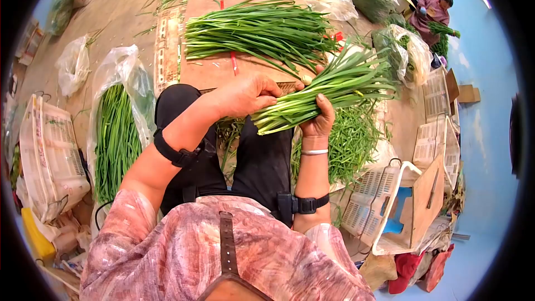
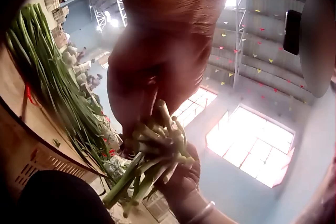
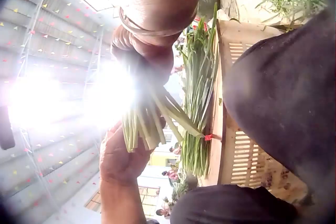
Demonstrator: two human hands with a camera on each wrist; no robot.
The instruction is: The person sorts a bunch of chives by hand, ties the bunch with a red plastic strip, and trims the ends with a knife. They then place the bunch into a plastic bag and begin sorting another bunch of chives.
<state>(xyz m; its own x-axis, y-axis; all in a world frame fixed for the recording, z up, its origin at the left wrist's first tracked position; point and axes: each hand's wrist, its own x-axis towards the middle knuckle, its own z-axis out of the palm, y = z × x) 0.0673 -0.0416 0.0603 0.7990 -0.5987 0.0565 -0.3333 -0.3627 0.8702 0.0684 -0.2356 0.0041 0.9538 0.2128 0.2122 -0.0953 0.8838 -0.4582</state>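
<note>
A bunch of garlic chives (image 1: 329,86), pale at the cut stem ends and green at the leaves, lies slanted above my lap. My right hand (image 1: 320,118) grips it from beneath, thumb in front and fingers partly hidden behind. At the stem end, my left hand (image 1: 251,96) pinches at stalks with curled fingers and thumb. The left wrist view looks onto the cut ends (image 2: 157,145) close below that hand. A larger pile of garlic chives (image 1: 256,30) lies on the board (image 1: 209,69) just beyond, over a red tie (image 1: 233,62).
Loose trimmed leaves (image 1: 354,145) heap beside my right leg. A clear bag of chives (image 1: 118,139) stands at left, near a white plastic crate (image 1: 53,156). More crates (image 1: 370,200) stand at right. Another person (image 1: 432,17) sits at the far right by full bags.
</note>
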